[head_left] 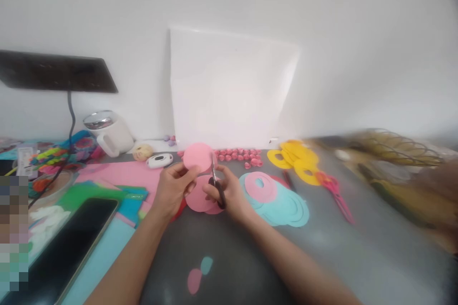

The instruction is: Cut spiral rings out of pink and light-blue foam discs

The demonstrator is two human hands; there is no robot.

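My left hand (174, 187) pinches a pink paper circle (197, 157) and holds it upright above the grey table. My right hand (228, 192) grips a pair of black-handled scissors (215, 181), blades pointing up against the circle's right edge. Below the hands lie more pink paper circles (197, 199). Just to the right sits a pile of light-blue and pink paper rings (277, 198).
Yellow paper rings (295, 156) and pink scissors (336, 195) lie at the right, small pink beads (239, 154) at the back. A white mug (110, 133), coloured sheets (118, 186) and a dark phone (67, 248) are at the left. Two small paper ovals (199, 274) lie near me.
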